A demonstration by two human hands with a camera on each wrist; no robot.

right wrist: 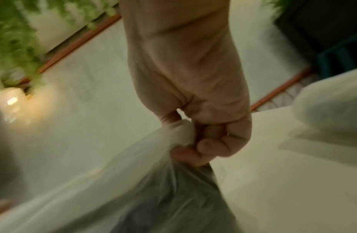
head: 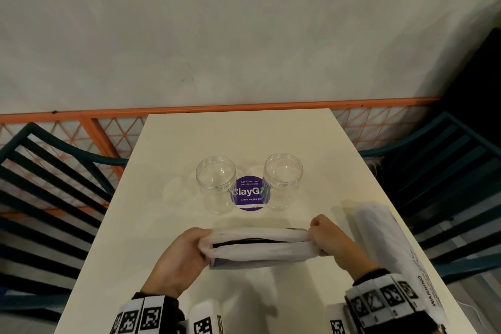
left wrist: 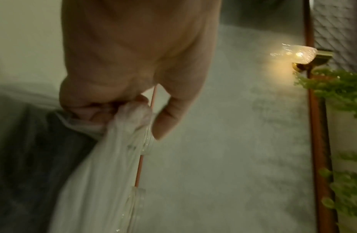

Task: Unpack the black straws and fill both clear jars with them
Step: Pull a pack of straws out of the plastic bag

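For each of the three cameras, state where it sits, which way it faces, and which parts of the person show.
Head: worn on the head, looking down at the table, both jars and both hands.
Left wrist: looks along the left hand gripping the straw pack.
Right wrist: looks along the right hand gripping the pack's other end.
Shared: the pack shows in all three views.

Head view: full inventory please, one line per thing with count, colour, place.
clear jars: 2, transparent, empty, upright mid-table, either side of the sticker
sticker: 1, purple, round, on the table between the jars
straw pack: 1, whitish plastic with black contents, held between both hands
second bag: 1, white plastic with warning print, right table edge
table: 1, cream
chairs: 2, dark teal, left and right
railing: 1, orange, behind the table
left hand: grips the pack's left end
right hand: grips its right end
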